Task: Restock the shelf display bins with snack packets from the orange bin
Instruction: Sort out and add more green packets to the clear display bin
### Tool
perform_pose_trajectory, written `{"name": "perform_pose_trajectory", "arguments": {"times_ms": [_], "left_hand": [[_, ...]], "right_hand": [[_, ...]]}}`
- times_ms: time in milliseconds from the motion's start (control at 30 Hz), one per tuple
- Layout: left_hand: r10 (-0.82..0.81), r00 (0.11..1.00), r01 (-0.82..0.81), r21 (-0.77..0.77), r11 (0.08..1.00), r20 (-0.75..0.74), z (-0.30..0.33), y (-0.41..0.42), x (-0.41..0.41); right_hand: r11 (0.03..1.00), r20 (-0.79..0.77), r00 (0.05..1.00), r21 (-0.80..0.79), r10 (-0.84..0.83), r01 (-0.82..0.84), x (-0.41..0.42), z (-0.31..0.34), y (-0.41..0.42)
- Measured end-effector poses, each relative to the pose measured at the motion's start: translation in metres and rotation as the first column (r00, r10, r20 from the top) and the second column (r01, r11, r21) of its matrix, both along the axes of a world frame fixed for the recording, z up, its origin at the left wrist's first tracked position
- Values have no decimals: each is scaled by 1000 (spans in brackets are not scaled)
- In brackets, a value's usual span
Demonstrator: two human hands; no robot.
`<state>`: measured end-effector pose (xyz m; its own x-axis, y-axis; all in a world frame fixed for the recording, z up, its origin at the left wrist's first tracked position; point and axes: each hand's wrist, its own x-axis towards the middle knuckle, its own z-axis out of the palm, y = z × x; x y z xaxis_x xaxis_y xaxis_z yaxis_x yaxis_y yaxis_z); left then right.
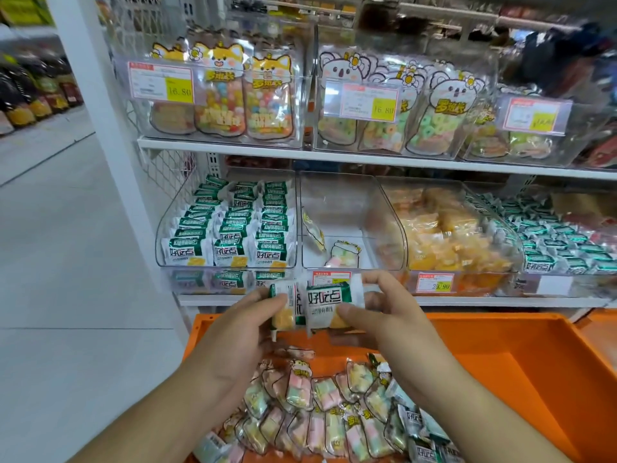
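My left hand [245, 324] and my right hand [390, 312] together hold a small stack of green-and-white snack packets [322, 304] above the orange bin [500, 355], just in front of the lower shelf. Each hand pinches one end of the stack. Below my hands, the orange bin holds several pastel marshmallow packets [320, 409] and a few more green-and-white packets [422, 439]. On the lower shelf, the left clear display bin [227, 228] is filled with rows of the same green-and-white packets. The clear bin beside it [337, 202] holds only two marshmallow packets.
Further right on the lower shelf stand a clear bin of orange-yellow packets [444, 232] and another of green-and-white packets [551, 235]. The upper shelf carries clear bins of candy bags [233, 95] with price tags. A white post [100, 128] and an open aisle floor lie to the left.
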<state>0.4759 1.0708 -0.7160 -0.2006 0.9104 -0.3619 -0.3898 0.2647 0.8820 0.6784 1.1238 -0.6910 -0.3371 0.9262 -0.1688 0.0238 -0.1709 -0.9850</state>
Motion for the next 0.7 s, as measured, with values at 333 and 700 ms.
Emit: {"name": "perform_pose_trajectory", "arguments": {"times_ms": [333,700], "left_hand": [[-43,998,41,46,998,46,4,-10,8],[-68,998,68,57,996,3,9,-14,-11]], "right_hand": [[982,222,970,178,-100,60,-17,-13,-6],[967,271,961,226,51,-115,-38,-13,-2]]}}
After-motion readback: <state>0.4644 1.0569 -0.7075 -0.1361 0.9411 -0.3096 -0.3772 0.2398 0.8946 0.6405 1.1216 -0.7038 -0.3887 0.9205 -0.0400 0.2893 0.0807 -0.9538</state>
